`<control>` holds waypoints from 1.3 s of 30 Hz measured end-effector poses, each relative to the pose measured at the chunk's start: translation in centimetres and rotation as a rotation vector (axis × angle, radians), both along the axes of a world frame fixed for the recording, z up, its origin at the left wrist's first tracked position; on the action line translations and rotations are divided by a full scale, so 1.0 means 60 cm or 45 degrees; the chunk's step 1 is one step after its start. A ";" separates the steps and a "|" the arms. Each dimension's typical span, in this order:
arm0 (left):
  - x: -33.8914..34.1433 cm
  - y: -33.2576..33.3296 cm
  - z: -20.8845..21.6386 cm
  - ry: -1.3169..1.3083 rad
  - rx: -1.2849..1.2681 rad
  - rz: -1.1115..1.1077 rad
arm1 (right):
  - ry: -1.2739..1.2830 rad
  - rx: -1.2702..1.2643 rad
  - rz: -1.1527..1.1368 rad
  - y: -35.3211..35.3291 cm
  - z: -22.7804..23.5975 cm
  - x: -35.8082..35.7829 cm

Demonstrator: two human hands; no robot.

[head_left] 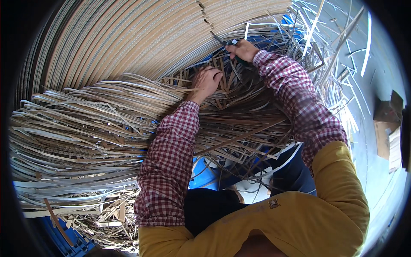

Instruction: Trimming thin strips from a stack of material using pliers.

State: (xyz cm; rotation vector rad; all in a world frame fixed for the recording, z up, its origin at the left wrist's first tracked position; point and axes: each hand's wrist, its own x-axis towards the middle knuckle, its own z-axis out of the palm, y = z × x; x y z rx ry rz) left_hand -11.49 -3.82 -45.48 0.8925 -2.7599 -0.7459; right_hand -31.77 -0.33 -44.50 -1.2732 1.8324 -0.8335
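Note:
My right hand (245, 51) is closed around a dark-handled tool (231, 42) that looks like pliers. Its narrow tip points up and left, at the lower edge of a large stack of corrugated cardboard sheets (141, 38). To its left, my left hand (206, 81) is closed, with its fingers bent down on thin cardboard strips (128, 92) along the same edge. What lies under its fingertips is partly hidden. Many brown and white strips hang and tangle below both hands. A line of dark notches (205, 20) runs across the stack above the tool.
Loose white strips (314, 28) stick out at the upper right over a grey floor (368, 141). A cardboard box (385, 132) stands at the far right. Cut scraps (115, 218) lie in a heap at the lower left, beside a blue plastic pallet (72, 240).

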 end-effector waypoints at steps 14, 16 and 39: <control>0.000 0.006 0.017 0.143 0.069 -0.163 | -0.122 0.392 0.592 0.190 0.080 0.008; 0.015 0.008 0.016 -0.113 0.191 -0.116 | -0.045 0.345 0.717 0.182 0.085 0.000; 0.012 0.001 0.011 0.439 -0.464 0.099 | -0.178 -0.018 0.028 0.024 -0.013 0.011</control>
